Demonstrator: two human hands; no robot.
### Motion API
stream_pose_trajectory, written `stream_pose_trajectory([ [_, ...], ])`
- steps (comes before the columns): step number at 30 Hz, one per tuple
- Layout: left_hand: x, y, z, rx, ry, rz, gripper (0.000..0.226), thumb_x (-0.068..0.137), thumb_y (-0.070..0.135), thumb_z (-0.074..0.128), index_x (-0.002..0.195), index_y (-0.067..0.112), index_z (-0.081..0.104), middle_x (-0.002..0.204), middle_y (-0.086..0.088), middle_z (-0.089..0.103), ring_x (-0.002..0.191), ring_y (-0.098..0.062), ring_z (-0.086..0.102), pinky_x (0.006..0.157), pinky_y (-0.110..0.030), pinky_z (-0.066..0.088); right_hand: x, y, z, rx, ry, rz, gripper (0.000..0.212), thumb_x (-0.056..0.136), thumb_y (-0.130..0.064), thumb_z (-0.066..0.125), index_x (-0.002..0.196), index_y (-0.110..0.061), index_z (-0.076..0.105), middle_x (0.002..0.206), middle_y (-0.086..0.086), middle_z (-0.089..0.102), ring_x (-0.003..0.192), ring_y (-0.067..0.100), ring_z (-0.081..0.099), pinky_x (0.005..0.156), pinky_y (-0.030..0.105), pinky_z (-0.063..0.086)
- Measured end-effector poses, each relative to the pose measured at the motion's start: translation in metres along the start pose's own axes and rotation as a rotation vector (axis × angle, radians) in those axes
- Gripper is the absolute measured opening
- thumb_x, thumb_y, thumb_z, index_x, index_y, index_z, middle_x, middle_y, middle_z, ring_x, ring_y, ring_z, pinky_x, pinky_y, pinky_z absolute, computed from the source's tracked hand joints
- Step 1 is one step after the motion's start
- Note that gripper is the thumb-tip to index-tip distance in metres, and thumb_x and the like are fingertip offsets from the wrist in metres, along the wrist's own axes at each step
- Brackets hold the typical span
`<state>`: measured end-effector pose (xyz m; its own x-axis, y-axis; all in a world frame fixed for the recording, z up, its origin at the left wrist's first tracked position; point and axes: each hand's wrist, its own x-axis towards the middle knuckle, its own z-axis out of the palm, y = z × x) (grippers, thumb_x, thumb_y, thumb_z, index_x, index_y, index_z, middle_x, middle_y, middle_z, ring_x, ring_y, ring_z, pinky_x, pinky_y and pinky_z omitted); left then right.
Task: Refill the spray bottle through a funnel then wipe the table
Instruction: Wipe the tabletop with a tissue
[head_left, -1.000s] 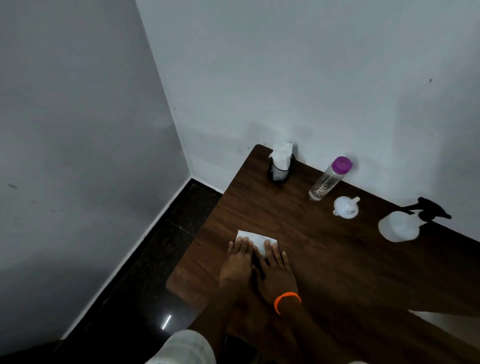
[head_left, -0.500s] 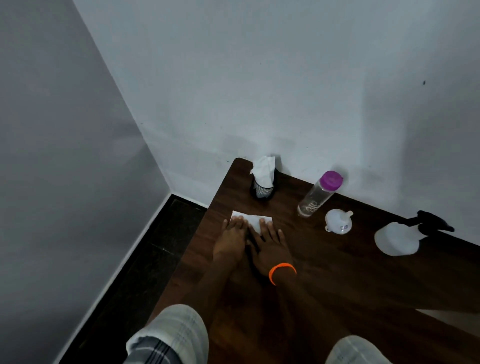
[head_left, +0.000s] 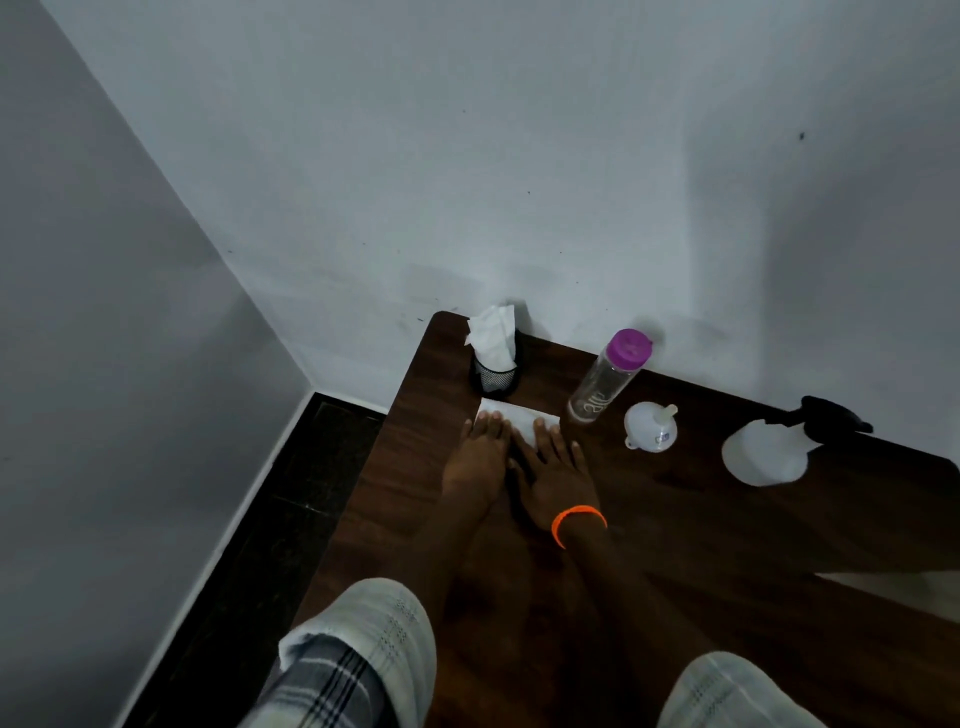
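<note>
1. Both hands lay flat, palms down and side by side, on a folded white tissue (head_left: 519, 423) near the far left corner of the dark wooden table (head_left: 727, 545)
2. The left hand (head_left: 478, 462) pressed on the tissue's left part with fingers extended and close together; nothing was grasped, the fingers merely bore down on the paper
3. The right hand (head_left: 558, 475) was likewise spread open, its fingertips on the tissue's right part; an orange wristband (head_left: 578, 522) circled the wrist
4. A black mesh holder (head_left: 494, 375) stuffed with white tissues (head_left: 493, 335) stood just beyond the folded tissue, at the table's corner against the wall
5. A clear water bottle (head_left: 605, 382) with a purple cap (head_left: 629, 347) stood just right of the tissue, its cap screwed on
6. A white funnel (head_left: 651, 428) lay on the tabletop near the bottle's right, spout pointing up and to the right
7. The translucent spray bottle (head_left: 763, 454) with a black trigger head (head_left: 831, 421) stood farther right, well apart from the hands
8. Pale checked sleeves (head_left: 374, 644) showed at the lower edge of the head view
</note>
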<state>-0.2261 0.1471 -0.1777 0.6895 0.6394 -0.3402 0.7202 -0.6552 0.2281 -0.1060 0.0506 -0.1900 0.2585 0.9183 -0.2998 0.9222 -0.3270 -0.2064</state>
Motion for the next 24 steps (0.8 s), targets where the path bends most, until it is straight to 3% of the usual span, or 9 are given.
stream_pose_trajectory([
  [15,-0.116,0.048,0.040,0.020,-0.066,0.006,0.062,0.104,0.027,0.041,0.161,0.012,0.021,0.170,-0.010,0.014,0.158,-0.024,0.007,0.129,-0.042,0.001,-0.133,0.000,0.034,0.038,-0.088,0.002,0.066,0.093,-0.061,0.003,0.156,-0.043,-0.008,0.165,-0.001,-0.015,0.156,0.025,-0.011,0.125,0.045,-0.004],
  [22,-0.186,0.062,0.067,0.036,-0.104,-0.059,0.065,0.103,0.033,0.042,0.161,0.016,0.019,0.170,-0.008,0.013,0.158,-0.023,0.006,0.127,-0.041,-0.001,-0.196,-0.009,0.054,0.020,-0.140,-0.086,0.062,0.105,-0.054,0.022,0.158,-0.043,-0.007,0.164,-0.003,-0.021,0.153,0.022,-0.019,0.125,0.042,-0.007],
  [24,-0.207,0.067,0.075,0.023,-0.110,-0.082,0.065,0.103,0.036,0.041,0.161,0.017,0.019,0.170,-0.008,0.013,0.158,-0.023,0.005,0.127,-0.042,-0.002,-0.213,-0.012,0.059,0.006,-0.156,-0.116,0.062,0.104,-0.054,0.024,0.159,-0.043,-0.003,0.166,-0.001,-0.015,0.155,0.024,-0.014,0.125,0.042,-0.006],
])
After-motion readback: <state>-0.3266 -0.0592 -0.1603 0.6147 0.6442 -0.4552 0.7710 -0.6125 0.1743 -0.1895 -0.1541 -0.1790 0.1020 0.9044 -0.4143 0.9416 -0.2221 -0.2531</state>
